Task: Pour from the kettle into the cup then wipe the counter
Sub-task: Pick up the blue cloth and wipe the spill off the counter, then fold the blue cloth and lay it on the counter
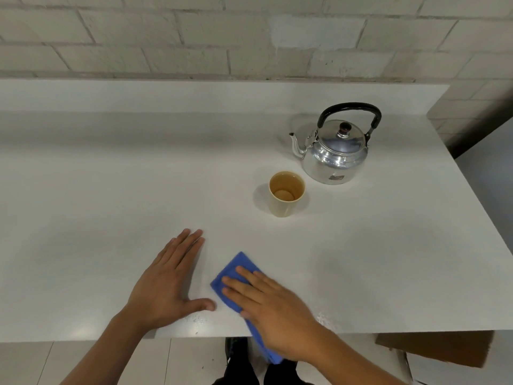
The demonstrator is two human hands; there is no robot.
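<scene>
A white counter (pixel 111 190) fills most of the view, running back to a low white upstand below a pale brick wall (pixel 194 37); its near edge crosses the bottom of the picture just under the wrists, and its right edge slants away from the near right corner toward the back, with grey floor beyond it. The whole left half of the surface and the wide band between the hands and the cup lie bare, so there is free room to the left and forward. A brown cardboard box (pixel 438 347) sits below the near right corner. The metal kettle (pixel 334 154) stands upright toward the back right, black handle raised, lid on, spout pointing left. Just in front of it and to its left, apart from it, the tan cup (pixel 286 193) stands upright with liquid inside. Near the front edge a blue cloth (pixel 236 269) lies folded on the counter, its near end hanging over the edge. The right hand (pixel 273 304) lies flat on the cloth, fingers extended and pointing forward-left, pressing it down rather than clutching it. The left hand (pixel 166 282) rests palm down on the bare surface, fingers together, thumb spread toward the cloth and just short of it.
</scene>
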